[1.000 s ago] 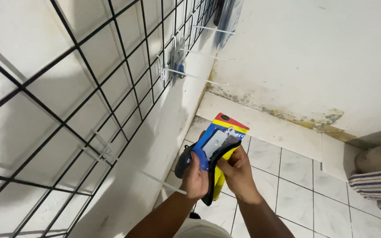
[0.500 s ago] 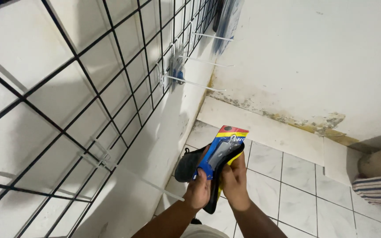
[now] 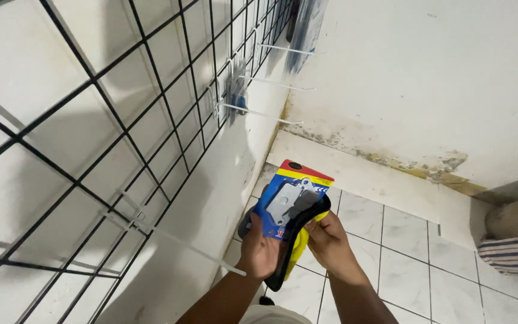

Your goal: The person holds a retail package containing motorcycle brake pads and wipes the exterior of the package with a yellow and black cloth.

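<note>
Raised slightly, both hands [image 3: 295,243] pinch blister packs [image 3: 292,201] beside wire grid [image 3: 151,120] hooks [image 3: 259,113].

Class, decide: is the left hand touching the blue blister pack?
Touching. The head view shows the left hand gripping the blue blister pack at its lower edge, thumb across its front.

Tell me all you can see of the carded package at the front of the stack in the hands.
The blister card is blue with a red and yellow top band and a dark hang hole. A clear bubble holds a grey metal part. It tilts right, held upright over the tiled floor. The left hand grips its lower edge; the right hand steadies the black and yellow packs behind it.
</note>
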